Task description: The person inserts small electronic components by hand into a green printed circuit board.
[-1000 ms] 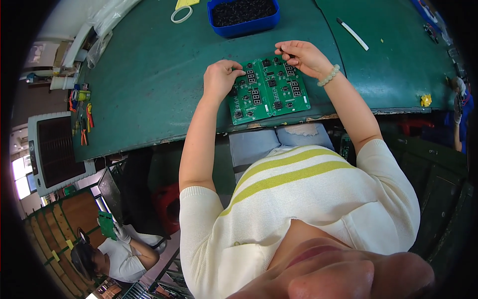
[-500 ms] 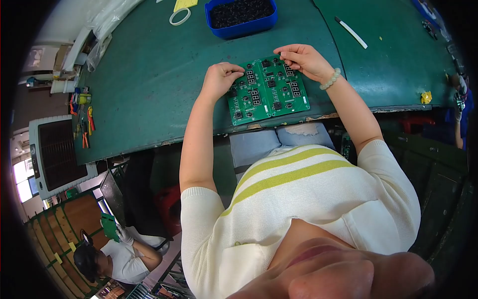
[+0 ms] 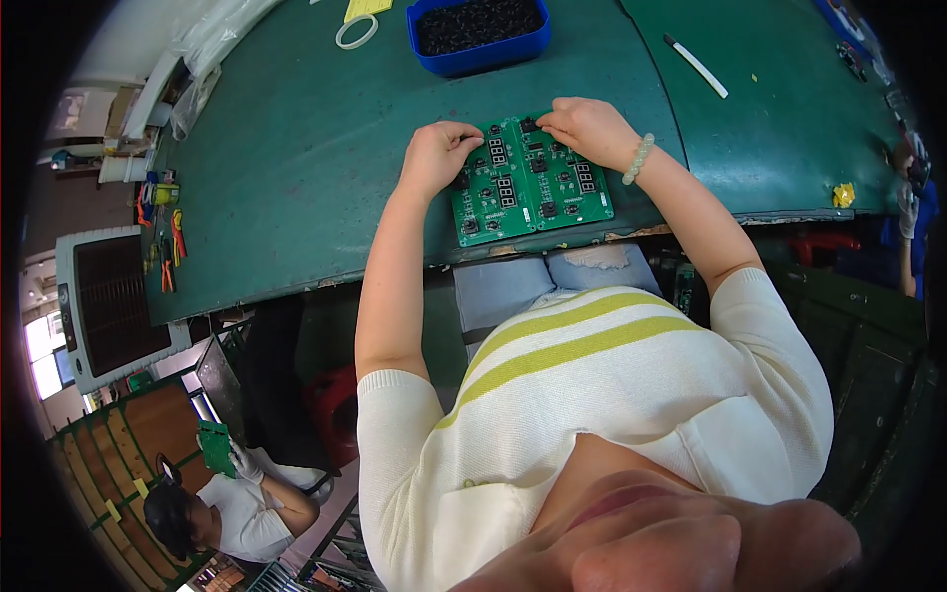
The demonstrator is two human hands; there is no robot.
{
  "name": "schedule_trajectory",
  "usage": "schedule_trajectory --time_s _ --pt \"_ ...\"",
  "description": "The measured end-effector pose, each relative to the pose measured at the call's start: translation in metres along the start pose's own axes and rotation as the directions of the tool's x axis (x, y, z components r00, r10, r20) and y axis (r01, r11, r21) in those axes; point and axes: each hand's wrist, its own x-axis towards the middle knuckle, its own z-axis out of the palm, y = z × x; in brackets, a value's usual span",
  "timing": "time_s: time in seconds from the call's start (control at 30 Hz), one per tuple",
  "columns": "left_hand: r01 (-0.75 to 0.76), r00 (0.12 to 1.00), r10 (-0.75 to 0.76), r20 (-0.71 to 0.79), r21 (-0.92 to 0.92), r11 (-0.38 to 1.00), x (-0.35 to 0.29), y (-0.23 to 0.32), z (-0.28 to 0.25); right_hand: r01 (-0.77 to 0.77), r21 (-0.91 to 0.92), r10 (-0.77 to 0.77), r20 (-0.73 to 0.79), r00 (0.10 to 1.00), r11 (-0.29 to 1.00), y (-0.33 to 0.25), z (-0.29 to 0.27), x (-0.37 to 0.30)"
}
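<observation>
The green circuit board [image 3: 534,187] lies by the bench's [image 3: 296,187] near edge; the left hand [image 3: 434,160], fingertips pinched, is at its far left corner; the right hand [image 3: 590,132], fingers bunched, covers its far edge; whether either grips anything, I cannot tell.

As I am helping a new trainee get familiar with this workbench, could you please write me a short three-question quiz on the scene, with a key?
1. True or false: the blue tray of small black parts stands farther from the person than the green circuit boards.

2. Multiple choice: on which wrist is the beaded bracelet?
A. Left
B. Right
C. Both

3. Fill in the blank: the ____ hand's grip is at the boards' upper left edge.

Key:
1. True
2. B
3. left
</observation>
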Motion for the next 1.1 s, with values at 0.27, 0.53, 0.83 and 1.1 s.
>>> schedule_trajectory --time_s 0.27,0.53,0.83,1.1 --pt "-0.137 0.99 0.14 0.0 0.23 0.964 -0.002 0.01 -0.004 0.056 -0.055 -0.055 0.02 0.998 0.997 0.001 -0.008 0.009" --pt "-0.302 0.949 0.306 0.077 0.503 0.81 0.004 0.007 0.0 0.044 -0.175 0.015 0.325 0.946 0.984 -0.003 -0.015 0.037" --pt "0.044 0.994 -0.094 0.059 -0.986 -0.16 -0.014 -0.029 -0.036 -0.455 0.881 0.368 0.385 0.846 0.125 0.011 -0.025 0.021" --pt "0.134 0.94 -0.32 0.122 -0.991 0.017 -0.025 -0.016 -0.014 -0.454 0.882 0.425 0.367 0.828 0.123 0.0 -0.015 0.038"
